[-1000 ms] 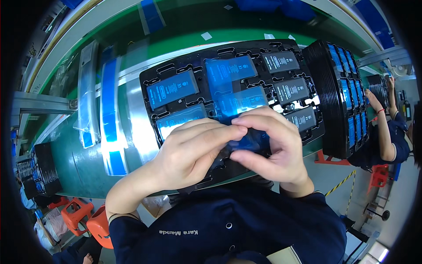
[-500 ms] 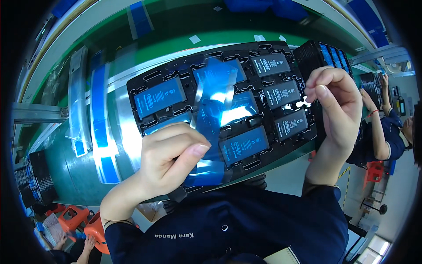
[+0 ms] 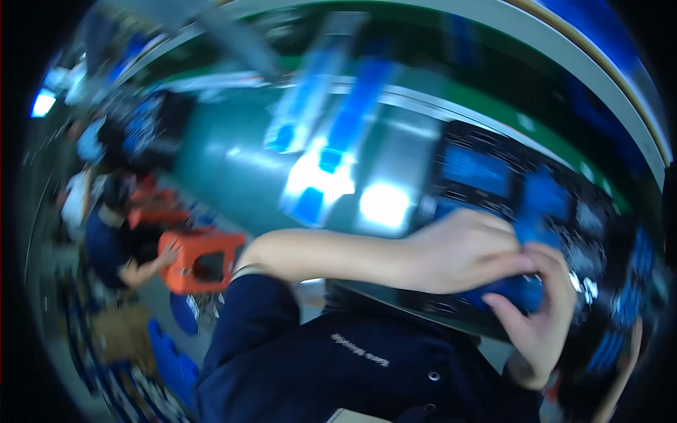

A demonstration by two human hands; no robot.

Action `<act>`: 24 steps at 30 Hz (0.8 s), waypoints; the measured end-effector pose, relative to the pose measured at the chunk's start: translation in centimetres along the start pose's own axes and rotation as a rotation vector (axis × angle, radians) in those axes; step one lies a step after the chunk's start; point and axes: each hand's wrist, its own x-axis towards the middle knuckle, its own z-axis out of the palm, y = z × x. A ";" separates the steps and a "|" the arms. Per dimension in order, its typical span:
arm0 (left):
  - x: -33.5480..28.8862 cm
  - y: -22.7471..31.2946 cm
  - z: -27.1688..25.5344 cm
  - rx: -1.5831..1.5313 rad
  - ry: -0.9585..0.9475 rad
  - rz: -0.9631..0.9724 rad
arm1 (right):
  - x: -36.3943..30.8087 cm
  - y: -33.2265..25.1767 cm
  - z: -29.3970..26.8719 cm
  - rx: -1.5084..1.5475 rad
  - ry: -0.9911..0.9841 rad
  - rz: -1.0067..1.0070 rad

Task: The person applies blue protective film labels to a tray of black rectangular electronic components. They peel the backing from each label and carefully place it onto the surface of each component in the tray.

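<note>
My left hand (image 3: 469,250) reaches across the black tray (image 3: 564,166) with its fingers pinched together at a strip of blue film (image 3: 541,201). The film lies over flat rectangular batteries, some blue-covered, like the battery (image 3: 476,170) at the tray's far left, and others grey. My right hand (image 3: 546,303) curves in from the right. Its index fingertip meets my left fingertips, while its thumb stands apart below, over a blue patch. Motion blur and my hands hide much of the tray and the film's lower end.
Clear strips with blue pieces (image 3: 328,92) lie on the green table (image 3: 233,144), left of the tray. Stacked black trays (image 3: 635,275) stand at the right, and another stack at the far left. Orange stools (image 3: 201,257) and a seated person (image 3: 116,233) are beyond the table's left side.
The view has swung left, so the tray appears farther right. My hands, apart before, have come together over the tray at the blue film.
</note>
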 end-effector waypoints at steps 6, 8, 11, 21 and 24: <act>0.5 -0.7 1.2 -0.113 0.004 0.166 | -2.7 3.2 0.2 0.232 0.129 0.128; -0.2 -0.2 1.4 -0.055 0.038 0.176 | -2.1 0.7 0.0 0.187 0.246 0.169; -0.5 -1.1 1.9 -0.066 0.033 0.190 | -2.1 0.7 -0.4 0.162 0.259 0.101; 0.0 -1.7 1.9 -0.025 -0.042 0.215 | -2.9 1.8 -3.2 0.197 0.120 0.070; 0.1 -1.2 1.6 -0.078 -0.058 0.210 | -3.4 2.9 -4.0 0.201 0.228 0.069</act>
